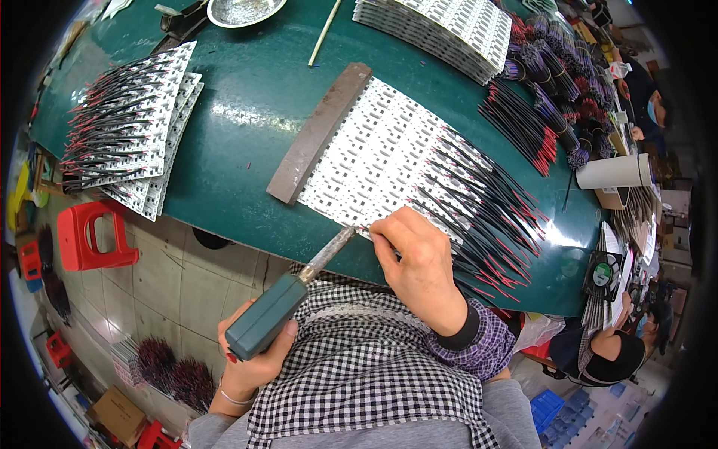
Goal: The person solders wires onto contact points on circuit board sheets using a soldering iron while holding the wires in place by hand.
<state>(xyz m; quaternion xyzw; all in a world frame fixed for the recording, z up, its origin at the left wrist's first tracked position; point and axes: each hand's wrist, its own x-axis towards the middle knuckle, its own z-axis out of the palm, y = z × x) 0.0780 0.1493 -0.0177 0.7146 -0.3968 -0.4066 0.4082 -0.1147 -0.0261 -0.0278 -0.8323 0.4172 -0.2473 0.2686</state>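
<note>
A green, boxy soldering iron [267, 318] with a metal barrel is gripped in my left hand [262, 368], its tip at the near edge of a white circuit board panel [378, 142]. Right beside that tip, my right hand [419, 258] pinches with thumb and forefinger at the panel's edge; whatever is between the fingertips is too small to make out. Black wires with red ends [490, 202] fan out from the panel's right part. A brown bar [321, 131] lies along the panel's left edge.
Wired panels [176, 127] are stacked at the left of the green table [239, 150]. At the back stand a panel stack [441, 34] and a metal dish [243, 9]. Wire bundles [523, 127] lie at the right. A red stool [97, 236] is below left; people [628, 337] sit at right.
</note>
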